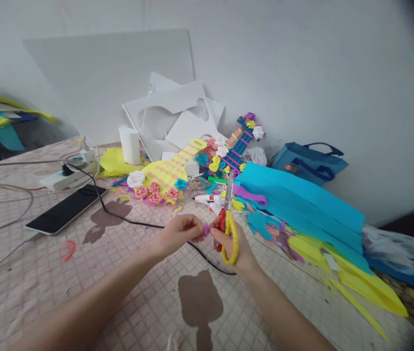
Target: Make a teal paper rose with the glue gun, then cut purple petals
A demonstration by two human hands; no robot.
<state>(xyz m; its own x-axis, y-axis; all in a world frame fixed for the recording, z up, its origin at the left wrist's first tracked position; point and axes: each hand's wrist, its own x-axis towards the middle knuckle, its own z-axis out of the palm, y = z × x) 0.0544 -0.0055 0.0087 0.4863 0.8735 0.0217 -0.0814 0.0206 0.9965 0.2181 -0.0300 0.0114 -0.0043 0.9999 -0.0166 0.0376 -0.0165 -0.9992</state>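
Between the fingertips of both hands is a small purple piece (207,229), likely crepe paper, its exact shape too small to make out. My left hand (180,233) pinches it from the left. My right hand (241,246) pinches it from the right and also carries a pair of scissors (231,234) with yellow and red handles, blades pointing up and away. Just beyond the hands lies a white glue gun (209,199). Behind it rests a yellow paper guitar (170,170) trimmed with paper flowers, and a blue guitar (238,151) stands against the white offcuts.
Blue paper sheets (298,200) and yellow paper strips (360,278) spread along the right. A phone (67,209) and a power strip (69,175) lie left, with a black cable (133,222) running under the hands. White board offcuts (177,117) and a blue bag (305,161) stand at the back.
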